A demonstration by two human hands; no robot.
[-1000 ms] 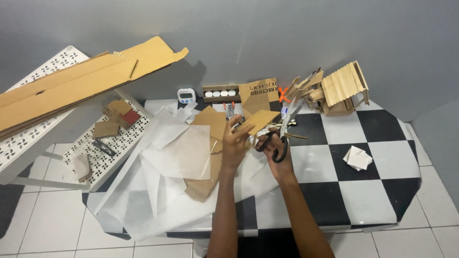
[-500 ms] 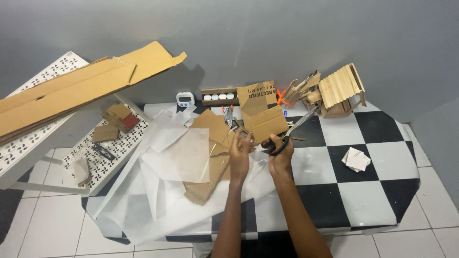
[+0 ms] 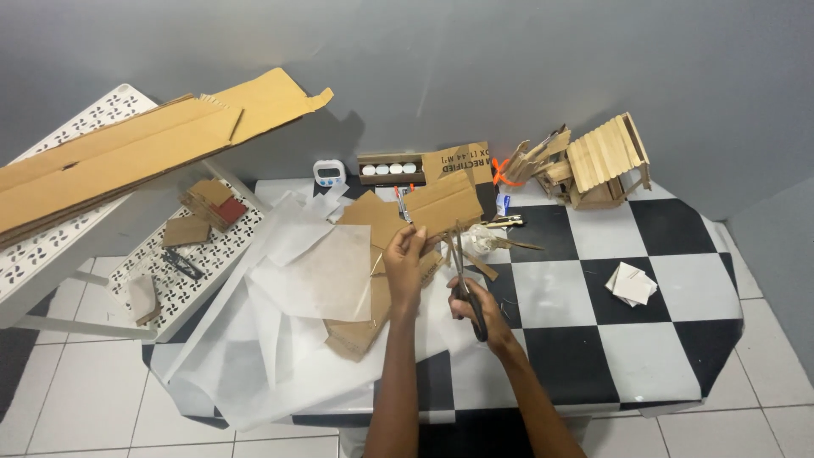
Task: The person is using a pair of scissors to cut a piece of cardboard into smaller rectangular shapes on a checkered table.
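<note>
Here the left hand pinches flat corrugated cardboard; the right hand grips steel scissors.

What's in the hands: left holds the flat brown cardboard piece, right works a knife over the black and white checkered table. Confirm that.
Not a knife. The head view shows the right hand working dark-handled metal scissors. The rest stands: the left hand holds the flat brown cardboard piece over the black and white checkered table.

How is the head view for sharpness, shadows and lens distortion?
Head view: mostly sharp; the scissors in the right hand are slightly soft. The long cardboard box casts a soft shadow on the grey wall. Wide-angle bending shows at the edges. No strong glare.
</note>
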